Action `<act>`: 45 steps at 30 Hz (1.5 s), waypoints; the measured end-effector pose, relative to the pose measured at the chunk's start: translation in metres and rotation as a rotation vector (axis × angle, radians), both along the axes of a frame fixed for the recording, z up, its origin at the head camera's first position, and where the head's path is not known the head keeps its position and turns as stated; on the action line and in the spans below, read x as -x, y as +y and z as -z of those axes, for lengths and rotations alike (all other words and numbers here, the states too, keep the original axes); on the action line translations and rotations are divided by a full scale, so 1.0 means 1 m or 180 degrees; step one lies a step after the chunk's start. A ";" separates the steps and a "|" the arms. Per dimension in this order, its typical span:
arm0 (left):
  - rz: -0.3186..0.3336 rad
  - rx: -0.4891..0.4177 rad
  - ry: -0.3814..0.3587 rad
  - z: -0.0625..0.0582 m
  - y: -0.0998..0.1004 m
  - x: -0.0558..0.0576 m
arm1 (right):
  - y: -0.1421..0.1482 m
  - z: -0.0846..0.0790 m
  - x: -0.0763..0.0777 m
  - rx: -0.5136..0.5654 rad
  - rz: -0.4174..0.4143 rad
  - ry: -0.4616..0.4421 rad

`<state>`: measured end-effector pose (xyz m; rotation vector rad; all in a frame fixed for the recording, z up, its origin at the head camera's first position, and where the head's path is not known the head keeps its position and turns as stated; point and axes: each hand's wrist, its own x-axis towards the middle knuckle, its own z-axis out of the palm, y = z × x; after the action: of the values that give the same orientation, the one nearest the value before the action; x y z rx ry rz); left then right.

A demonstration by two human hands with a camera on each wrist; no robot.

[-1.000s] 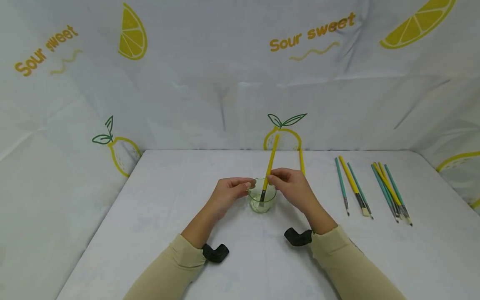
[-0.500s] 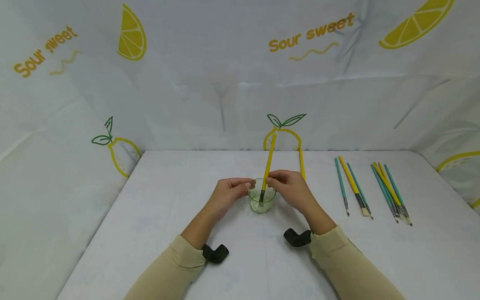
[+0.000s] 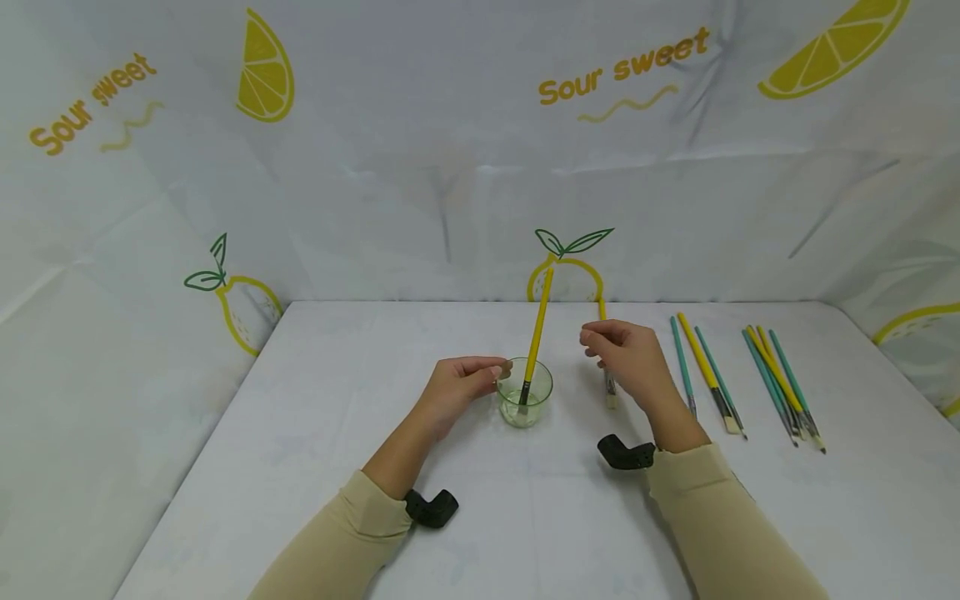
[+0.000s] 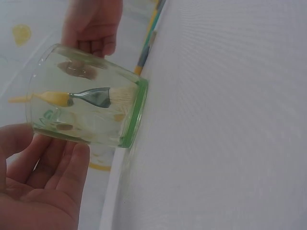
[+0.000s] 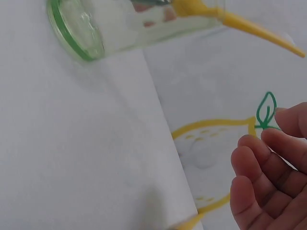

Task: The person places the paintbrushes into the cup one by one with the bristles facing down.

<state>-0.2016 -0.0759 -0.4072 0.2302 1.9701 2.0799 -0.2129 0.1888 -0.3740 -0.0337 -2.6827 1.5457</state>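
Observation:
A clear greenish glass [image 3: 517,417] stands upright on the white table. My left hand [image 3: 461,385] pinches its rim from the left, thumb and fingers right at the edge. Inside leans a yellow-handled paintbrush [image 3: 538,329], bristles down; in the left wrist view its pale flat bristles [image 4: 122,96] are near the glass bottom. My right hand [image 3: 628,357] is raised to the right of the glass, fingers loosely bent, nothing between them in the right wrist view. Another yellow paintbrush [image 3: 611,392] lies beneath that hand, its middle hidden by the fingers.
Farther right lie two groups of paintbrushes, one with a thick yellow brush [image 3: 697,350] between teal ones, the other a bundle of several teal and yellow brushes [image 3: 780,379]. A white cloth [image 3: 420,200] with lemon prints hangs behind the table.
My right hand has let go of the yellow paintbrush in the glass and moved right, away from it. The left hand stays at the rim.

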 end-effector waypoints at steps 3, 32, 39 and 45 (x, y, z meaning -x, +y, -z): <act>-0.0007 -0.0001 0.0002 -0.001 0.000 0.000 | 0.014 0.003 0.004 -0.0037 0.0178 0.0032; -0.0004 -0.0026 -0.0009 0.000 -0.001 0.000 | 0.037 0.023 0.013 -0.1421 -0.0248 -0.0463; -0.0008 0.0000 -0.0026 -0.001 -0.001 -0.001 | 0.038 0.023 0.012 -0.1389 -0.0079 -0.0543; -0.0001 -0.0008 -0.0039 -0.001 -0.001 -0.001 | 0.041 0.023 0.012 -0.1341 -0.0062 -0.0429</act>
<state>-0.2004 -0.0765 -0.4066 0.2170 1.9608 2.0790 -0.2247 0.2301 -0.3972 -0.0994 -3.0627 0.9839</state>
